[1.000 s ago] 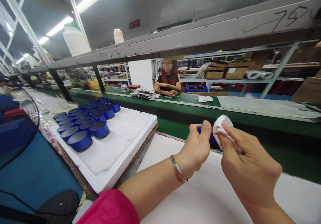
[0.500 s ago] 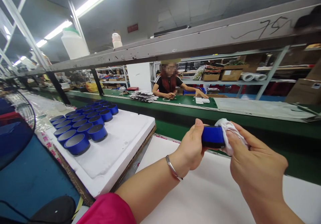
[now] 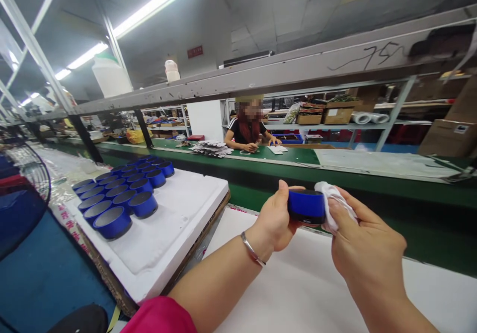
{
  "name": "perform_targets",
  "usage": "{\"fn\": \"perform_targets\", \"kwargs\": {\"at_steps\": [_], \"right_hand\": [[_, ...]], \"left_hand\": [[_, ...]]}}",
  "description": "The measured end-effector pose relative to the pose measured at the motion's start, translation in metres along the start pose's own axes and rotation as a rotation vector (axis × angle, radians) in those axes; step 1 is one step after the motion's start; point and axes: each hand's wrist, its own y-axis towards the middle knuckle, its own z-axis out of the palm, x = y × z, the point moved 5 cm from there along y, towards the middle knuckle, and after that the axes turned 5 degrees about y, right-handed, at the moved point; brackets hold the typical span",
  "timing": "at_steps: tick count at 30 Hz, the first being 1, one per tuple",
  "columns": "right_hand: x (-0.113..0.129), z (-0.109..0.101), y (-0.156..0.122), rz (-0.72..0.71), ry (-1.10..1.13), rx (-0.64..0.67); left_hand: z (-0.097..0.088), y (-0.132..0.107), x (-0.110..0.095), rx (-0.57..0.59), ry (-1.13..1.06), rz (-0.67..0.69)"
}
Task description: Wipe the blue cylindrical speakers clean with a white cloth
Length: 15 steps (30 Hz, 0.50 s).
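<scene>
One speaker (image 3: 306, 206) between left fingers (image 3: 281, 197)

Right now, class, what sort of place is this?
Probably a factory assembly line: a long green conveyor belt, rows of identical blue speakers on a white foam board, and the left hand holding one such speaker against the right hand's white cloth.

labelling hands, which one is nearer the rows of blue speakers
Left. Left hand holds a speaker right of the rows; right hand, with cloth, is farther right.
</scene>
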Motion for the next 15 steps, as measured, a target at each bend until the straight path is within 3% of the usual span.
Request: {"fn": "perform_targets", "kwargs": {"at_steps": [2, 6, 7, 9, 12, 15], "right_hand": [[0.011, 0.000, -0.009, -0.024, -0.036, -0.027], [0.043, 0.004, -0.026, -0.438, -0.043, 0.035], [0.044, 0.004, -0.025, -0.465, -0.042, 0.047], [0.034, 0.003, -0.016, -0.300, -0.037, 0.047], [0.011, 0.003, 0.000, 0.149, 0.099, -0.002], [0.006, 0.010, 0.007, 0.333, 0.320, -0.041]], "left_hand": [[-0.001, 0.002, 0.001, 0.024, 0.023, -0.004], [-0.002, 0.002, 0.000, 0.102, 0.052, 0.080], [-0.003, 0.002, 0.000, 0.093, 0.055, 0.105], [-0.005, 0.000, -0.001, 0.079, 0.075, 0.132], [0.000, -0.004, -0.002, 0.144, 0.090, 0.143], [0.005, -0.004, -0.003, 0.233, 0.060, 0.130]]}}
